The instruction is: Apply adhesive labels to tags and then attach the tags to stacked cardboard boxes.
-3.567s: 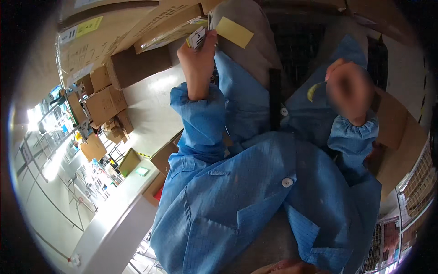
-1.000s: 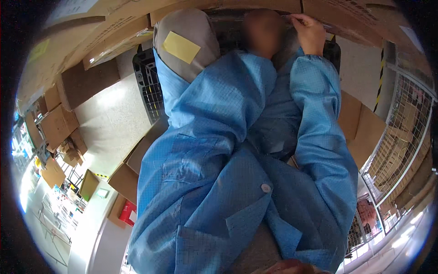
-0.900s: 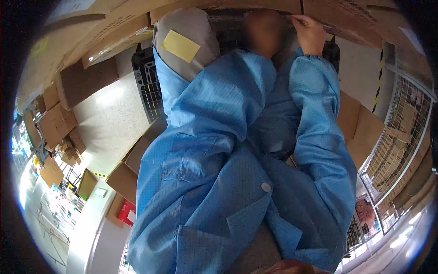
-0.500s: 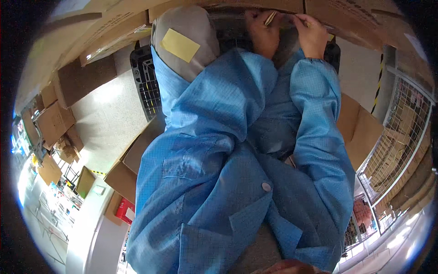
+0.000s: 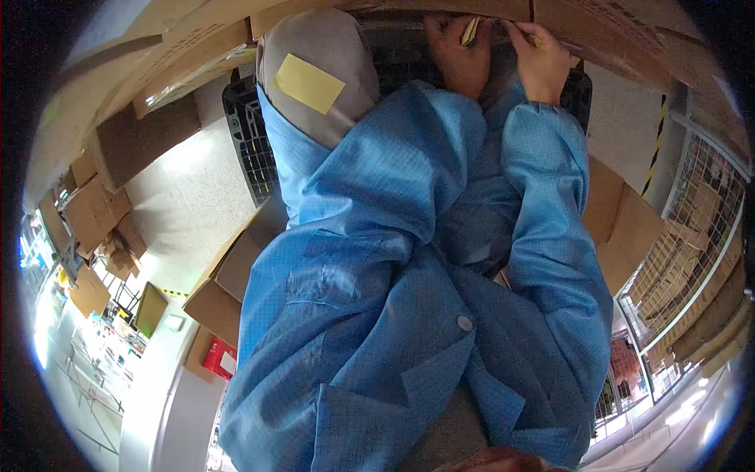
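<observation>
At the top of the head view, both my hands work close against the side of a cardboard box [image 5: 472, 9]. My left hand [image 5: 462, 63] is closed around a small pale-yellow folded piece with dark edges [image 5: 470, 31], which stands up between thumb and fingers. Just to its right, my right hand [image 5: 545, 67] makes a pinch near the box's lower edge. A bit of yellow [image 5: 537, 41] shows between its fingers, too small to name. A flat yellow paper slip [image 5: 310, 83] lies on my grey-clothed left knee.
A black plastic pallet [image 5: 250, 141] lies under the boxes by my knees. Brown cardboard [image 5: 149, 130] rests on the floor at left. Open cartons [image 5: 216, 303] stand beside me. At right is a wire-mesh cage [image 5: 684, 236] holding flattened cardboard.
Both hands stay at the box edge and have shifted slightly to the right in view. The folded yellow piece in my left hand is a little more upright.
</observation>
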### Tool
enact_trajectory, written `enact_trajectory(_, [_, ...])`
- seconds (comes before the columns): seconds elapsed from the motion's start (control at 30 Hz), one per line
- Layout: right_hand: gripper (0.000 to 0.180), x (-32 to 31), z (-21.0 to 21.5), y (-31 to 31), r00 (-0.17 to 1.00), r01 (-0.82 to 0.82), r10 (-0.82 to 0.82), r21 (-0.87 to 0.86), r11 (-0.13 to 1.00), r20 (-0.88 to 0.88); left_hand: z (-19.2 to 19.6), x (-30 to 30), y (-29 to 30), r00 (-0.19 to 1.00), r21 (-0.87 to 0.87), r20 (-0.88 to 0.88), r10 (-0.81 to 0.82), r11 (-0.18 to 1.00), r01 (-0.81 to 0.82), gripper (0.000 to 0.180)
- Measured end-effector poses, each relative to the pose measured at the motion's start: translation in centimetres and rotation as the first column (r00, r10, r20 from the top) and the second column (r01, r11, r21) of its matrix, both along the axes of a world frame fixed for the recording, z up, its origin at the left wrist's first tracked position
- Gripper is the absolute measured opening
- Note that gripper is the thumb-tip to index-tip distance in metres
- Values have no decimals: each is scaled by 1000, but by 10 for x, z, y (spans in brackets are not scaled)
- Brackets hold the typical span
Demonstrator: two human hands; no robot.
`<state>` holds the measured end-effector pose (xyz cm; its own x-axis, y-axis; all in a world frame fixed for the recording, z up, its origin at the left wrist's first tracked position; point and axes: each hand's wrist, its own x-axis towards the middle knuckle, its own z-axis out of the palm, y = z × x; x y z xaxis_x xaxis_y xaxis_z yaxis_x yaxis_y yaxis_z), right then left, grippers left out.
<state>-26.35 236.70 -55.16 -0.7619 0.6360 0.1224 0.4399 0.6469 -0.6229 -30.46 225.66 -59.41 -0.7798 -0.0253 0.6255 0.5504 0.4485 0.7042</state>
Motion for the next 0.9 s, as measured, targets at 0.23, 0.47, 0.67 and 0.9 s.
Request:
enact_trajectory(0.23, [29, 0, 0, -5, 999, 33, -33, 0, 999, -33, 11, 5, 4, 941, 330, 326, -95, 944, -19, 17])
enact_trajectory(0.47, [26, 2, -9, -1, 991, -58, 71, 118, 991, -113, 5, 2, -4, 969, 192, 241, -55, 981, 8, 18])
enact_trajectory(0.67, [25, 2, -7, -3, 985, -65, 86, 141, 988, -148, 10, 4, -7, 933, 101, 347, -92, 993, 61, 24])
enact_trajectory(0.9, [36, 2, 1, -4, 995, 8, -29, 221, 975, 90, 8, 2, -4, 947, 343, 292, -135, 939, 28, 23])
